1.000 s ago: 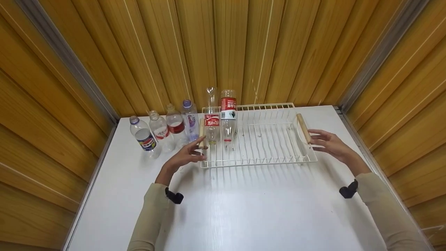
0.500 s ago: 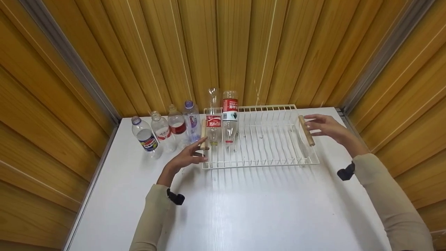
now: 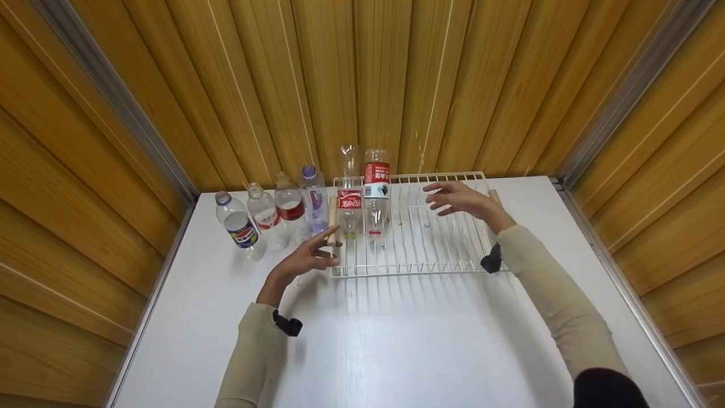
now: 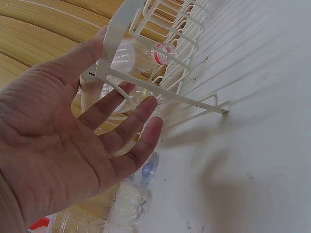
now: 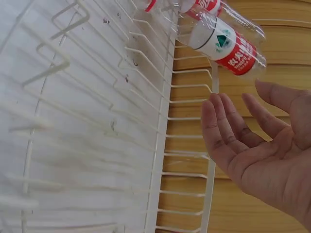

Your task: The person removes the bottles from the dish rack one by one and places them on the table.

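Observation:
In the head view a white wire dish rack [image 3: 430, 266] with wooden handles sits at the back of the table. My left hand [image 3: 306, 258] is at the left handle [image 3: 333, 221]; in the left wrist view its fingers [image 4: 131, 114] spread loosely beside the handle and frame. My right hand [image 3: 459, 199] hovers over the rack's right half, holding nothing. Two clear plastic bottles stand upside down in the rack's left end: a red-labelled bottle [image 3: 349, 199] and a bottle with a red and white label [image 3: 377, 184]. The right wrist view shows my relaxed fingers apart from the bottles.
Left of the rack stand several uncapped plastic bottles: a blue-labelled bottle [image 3: 241, 229], a white-and-red-labelled bottle [image 3: 266, 218], a red-labelled bottle [image 3: 291, 208] and a purple-tinted bottle [image 3: 315, 198]. The white table [image 3: 385, 345] meets wood-patterned walls [image 3: 317, 79].
My right hand has left the right handle, rising and then moving left over the rack. My left hand stays by the left handle. The rack and bottles keep their places.

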A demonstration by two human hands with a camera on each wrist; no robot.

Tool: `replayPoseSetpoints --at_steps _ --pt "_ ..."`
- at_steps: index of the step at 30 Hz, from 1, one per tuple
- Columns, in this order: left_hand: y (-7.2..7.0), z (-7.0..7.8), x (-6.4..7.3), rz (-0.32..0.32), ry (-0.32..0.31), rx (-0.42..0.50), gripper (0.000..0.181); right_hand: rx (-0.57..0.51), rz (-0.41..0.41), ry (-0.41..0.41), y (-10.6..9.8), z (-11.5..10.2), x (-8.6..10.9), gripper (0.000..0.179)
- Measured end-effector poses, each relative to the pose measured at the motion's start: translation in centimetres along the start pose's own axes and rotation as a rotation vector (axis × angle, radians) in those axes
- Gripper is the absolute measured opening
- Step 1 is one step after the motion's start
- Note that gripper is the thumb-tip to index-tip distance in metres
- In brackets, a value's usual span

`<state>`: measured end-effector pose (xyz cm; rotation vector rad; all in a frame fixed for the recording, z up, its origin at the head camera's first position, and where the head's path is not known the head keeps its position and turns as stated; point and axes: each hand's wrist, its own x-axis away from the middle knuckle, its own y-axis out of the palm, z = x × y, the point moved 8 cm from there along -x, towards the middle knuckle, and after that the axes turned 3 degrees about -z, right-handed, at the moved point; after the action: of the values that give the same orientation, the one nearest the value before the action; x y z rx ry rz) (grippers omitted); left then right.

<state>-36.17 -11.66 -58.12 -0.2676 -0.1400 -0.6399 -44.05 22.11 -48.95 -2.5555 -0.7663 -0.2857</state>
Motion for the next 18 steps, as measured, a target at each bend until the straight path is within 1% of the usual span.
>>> replayPoseSetpoints --at_steps 4,7,10,13,16,18 --pt "0.0 0.0 0.0 0.004 0.001 0.013 0.089 0.021 -0.057 0.041 2.3 0.1 -3.2 0.055" --pt "0.1 -0.1 0.0 0.001 0.004 0.025 0.09 0.008 -0.1 0.075 3.7 0.4 -4.9 0.062" --pt "0.3 -0.1 -0.1 -0.007 0.01 0.028 0.092 -0.034 -0.121 0.1 4.7 0.6 -6.0 0.07" --pt "0.3 -0.2 -0.3 -0.005 -0.002 0.024 0.093 -0.084 -0.12 0.119 5.4 0.5 -6.8 0.078" --pt "0.0 -0.3 -0.3 0.001 -0.011 0.013 0.093 -0.127 -0.116 0.129 6.1 0.4 -7.6 0.081" --pt "-0.1 -0.2 -0.3 -0.002 -0.003 0.007 0.093 -0.158 -0.111 0.142 6.4 0.4 -8.1 0.082"
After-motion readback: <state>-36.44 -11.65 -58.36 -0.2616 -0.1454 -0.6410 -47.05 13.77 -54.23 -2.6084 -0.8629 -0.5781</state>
